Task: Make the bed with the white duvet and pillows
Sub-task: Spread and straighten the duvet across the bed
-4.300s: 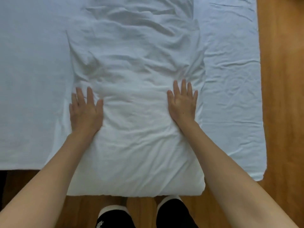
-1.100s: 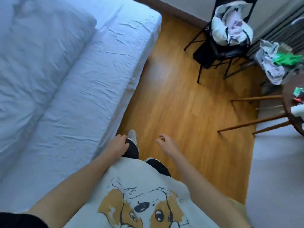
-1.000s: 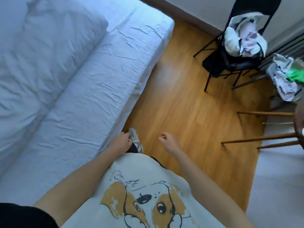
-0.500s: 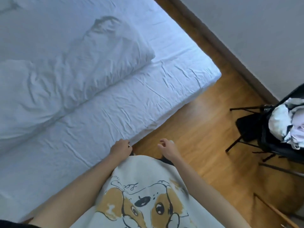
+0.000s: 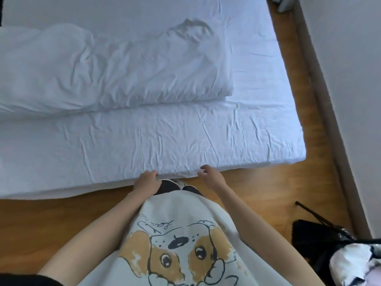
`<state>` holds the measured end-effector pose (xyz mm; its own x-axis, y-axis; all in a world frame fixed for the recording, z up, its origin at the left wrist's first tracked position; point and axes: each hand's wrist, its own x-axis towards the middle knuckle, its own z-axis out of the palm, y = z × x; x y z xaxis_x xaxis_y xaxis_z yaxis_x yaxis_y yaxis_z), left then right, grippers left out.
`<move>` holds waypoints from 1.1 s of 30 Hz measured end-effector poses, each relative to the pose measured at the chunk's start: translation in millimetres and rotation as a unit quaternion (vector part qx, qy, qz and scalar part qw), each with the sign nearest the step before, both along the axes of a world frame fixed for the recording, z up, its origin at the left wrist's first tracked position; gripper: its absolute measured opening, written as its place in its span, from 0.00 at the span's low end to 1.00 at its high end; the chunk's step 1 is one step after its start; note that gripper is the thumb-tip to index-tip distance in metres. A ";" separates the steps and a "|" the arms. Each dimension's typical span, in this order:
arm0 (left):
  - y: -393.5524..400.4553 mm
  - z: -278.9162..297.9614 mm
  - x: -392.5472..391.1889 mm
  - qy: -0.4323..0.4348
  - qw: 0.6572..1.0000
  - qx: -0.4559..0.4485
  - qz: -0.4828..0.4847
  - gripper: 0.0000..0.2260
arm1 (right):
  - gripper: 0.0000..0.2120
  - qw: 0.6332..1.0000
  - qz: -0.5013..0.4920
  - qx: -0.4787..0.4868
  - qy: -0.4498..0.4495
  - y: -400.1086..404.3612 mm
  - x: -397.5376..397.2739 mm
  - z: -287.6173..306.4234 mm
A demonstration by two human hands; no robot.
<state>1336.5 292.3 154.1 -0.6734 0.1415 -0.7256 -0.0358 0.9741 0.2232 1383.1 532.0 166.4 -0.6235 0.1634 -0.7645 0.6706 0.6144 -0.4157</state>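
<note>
Both my hands hang at the near edge of the mattress. My left hand (image 5: 146,181) is curled loosely, fingers bent in, knuckles right at the sheet's edge; I cannot tell whether it pinches the fabric. My right hand (image 5: 210,176) is half curled with the fingertips apart, grasping nothing, just beside that same edge. Between them my dark shoes (image 5: 175,185) peek out below my dog-print shirt (image 5: 181,244). Beyond lies the wrinkled white sheet (image 5: 165,139) over the bed. The white duvet (image 5: 107,69) is folded into a long roll lying across the middle of the bed, well apart from my hands. Wooden floor (image 5: 51,219) surrounds the bed, with a black chair (image 5: 309,234) at my right.
</note>
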 end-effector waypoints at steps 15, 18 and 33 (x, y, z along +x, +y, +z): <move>47.2 14.0 -224.8 0.057 0.998 -0.022 -0.027 0.20 | 0.21 0.963 0.230 0.121 0.063 77.7 -230.1 -5.3; 69.3 0.3 -274.2 0.066 0.997 -0.030 0.013 0.20 | 0.17 0.942 0.299 0.136 0.074 103.7 -297.5 -28.2; 235.9 -134.7 -514.5 0.095 0.995 -0.025 -0.028 0.28 | 0.54 0.979 -0.189 0.029 0.070 267.5 -600.1 -200.9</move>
<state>821.9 528.2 19.4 -0.7916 0.1496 -0.5924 0.0571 0.9834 0.1721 783.0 799.5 -34.4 -0.6086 0.4437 -0.6578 0.7933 0.3591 -0.4917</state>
